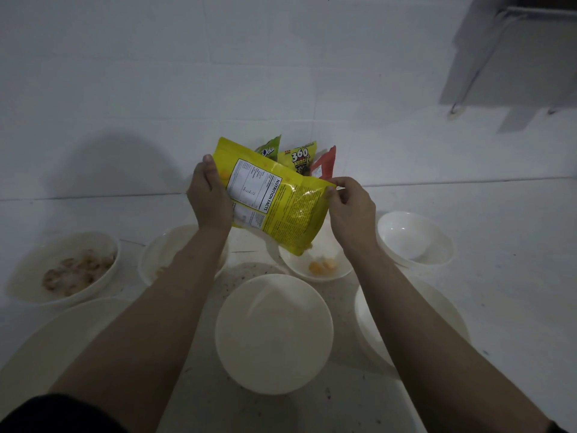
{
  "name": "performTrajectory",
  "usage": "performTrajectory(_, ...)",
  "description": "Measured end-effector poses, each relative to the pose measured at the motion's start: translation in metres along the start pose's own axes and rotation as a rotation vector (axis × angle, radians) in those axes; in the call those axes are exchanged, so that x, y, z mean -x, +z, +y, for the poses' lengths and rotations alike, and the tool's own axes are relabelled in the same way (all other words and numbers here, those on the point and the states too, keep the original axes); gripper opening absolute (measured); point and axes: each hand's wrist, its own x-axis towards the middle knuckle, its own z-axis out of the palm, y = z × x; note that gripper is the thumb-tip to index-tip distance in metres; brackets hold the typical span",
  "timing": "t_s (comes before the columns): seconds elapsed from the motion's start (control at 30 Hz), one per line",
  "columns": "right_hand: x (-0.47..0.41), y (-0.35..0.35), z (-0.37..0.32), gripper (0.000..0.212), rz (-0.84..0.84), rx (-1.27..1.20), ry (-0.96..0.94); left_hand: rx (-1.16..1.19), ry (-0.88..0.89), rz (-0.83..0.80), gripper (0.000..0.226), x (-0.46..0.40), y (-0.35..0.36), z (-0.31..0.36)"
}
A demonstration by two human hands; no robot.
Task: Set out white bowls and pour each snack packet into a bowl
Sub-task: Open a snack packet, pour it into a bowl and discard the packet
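Two hands hold a yellow snack packet tilted mouth-down above a white bowl with a few yellow pieces inside. Left hand wrapped around its upper edge, right hand pinching a corner. Three more packets upright behind, against the wall. Other white bowls spread across the bench, one with pale brownish snacks.

A white tiled wall rises behind a pale speckled counter. A grey cabinet hangs at the upper right. The light is dim.
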Motion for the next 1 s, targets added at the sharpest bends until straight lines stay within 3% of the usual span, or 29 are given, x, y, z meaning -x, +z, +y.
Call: performTrajectory(1.0,-0.0015,-0.0012,0.0104,0.015,-0.042,-0.043,0.018,-0.038,0.056,-0.019,0.043,-0.0033,-0.0032,0.0073)
